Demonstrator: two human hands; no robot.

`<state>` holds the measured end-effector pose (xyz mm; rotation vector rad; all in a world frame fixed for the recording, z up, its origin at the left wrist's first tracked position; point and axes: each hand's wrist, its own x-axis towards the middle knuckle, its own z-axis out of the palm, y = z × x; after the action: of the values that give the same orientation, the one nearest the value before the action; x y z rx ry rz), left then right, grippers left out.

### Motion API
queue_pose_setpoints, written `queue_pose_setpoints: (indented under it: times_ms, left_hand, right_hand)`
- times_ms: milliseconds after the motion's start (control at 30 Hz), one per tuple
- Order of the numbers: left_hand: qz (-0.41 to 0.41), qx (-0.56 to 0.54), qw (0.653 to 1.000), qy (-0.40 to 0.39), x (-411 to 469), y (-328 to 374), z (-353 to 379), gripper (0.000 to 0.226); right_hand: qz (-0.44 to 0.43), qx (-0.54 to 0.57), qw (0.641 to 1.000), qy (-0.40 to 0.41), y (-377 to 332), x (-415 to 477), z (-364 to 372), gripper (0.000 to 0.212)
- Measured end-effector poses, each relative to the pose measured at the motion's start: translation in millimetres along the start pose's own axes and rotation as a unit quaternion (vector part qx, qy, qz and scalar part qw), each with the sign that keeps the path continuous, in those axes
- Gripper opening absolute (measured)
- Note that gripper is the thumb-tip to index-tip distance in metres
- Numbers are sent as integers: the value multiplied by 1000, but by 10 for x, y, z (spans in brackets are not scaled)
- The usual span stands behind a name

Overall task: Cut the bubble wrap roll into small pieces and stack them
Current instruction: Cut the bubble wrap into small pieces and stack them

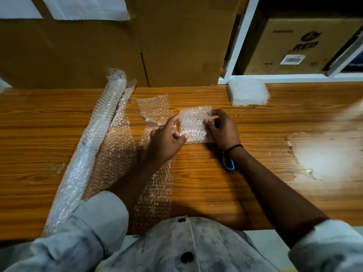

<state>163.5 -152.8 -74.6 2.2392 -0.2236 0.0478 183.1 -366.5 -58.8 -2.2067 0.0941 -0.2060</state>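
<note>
Past my shirt, my left hand and right hand each pinch a side of 1 cut piece on the desk. The stack lies beyond, up-right, nearer my right hand. The roll runs lengthwise far left.

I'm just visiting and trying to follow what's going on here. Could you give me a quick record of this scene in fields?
place: wooden table, cardboard boxes behind
left hand: pinches the small piece at its left edge
right hand: pinches the same piece's right edge
roll: lies at left, partly unrolled
strip: flat on the table, right of the roll
stack: cut pieces, far right by the shelf
</note>
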Motion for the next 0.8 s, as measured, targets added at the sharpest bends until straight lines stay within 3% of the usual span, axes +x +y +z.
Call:
queue_pose_setpoints:
  times_ms: [133, 267, 367, 467, 567, 667, 800]
  left_hand:
    - [-14, 49, 998, 26, 21, 47, 8, 75]
    - [-22, 91, 995, 37, 71, 40, 29, 73]
    - [-15, 123, 992, 39, 107, 3, 70, 72]
    - [1, 153, 988, 35, 118, 4, 99, 70]
    - [19, 206, 977, 51, 88, 20, 111, 66]
    - [55, 286, 953, 87, 19, 46, 113, 54]
    - [62, 303, 949, 55, -22, 53, 130, 35]
  right_hand:
    - [25, -27, 999, -2, -37, 133, 52, 36]
    - [-123, -181, 973, 70, -104, -19, 121, 41]
    - [-185, -261, 947, -28, -95, -197, 246, 52]
    - [-168, -318, 926, -118, 47, -277, 347, 60]
    - [-157, -304, 933, -111, 61, -287, 324, 61]
    - [-144, -350, 910, -167, 50, -281, 281, 67]
    - [-128, -325, 922, -165, 43, -216, 227, 69]
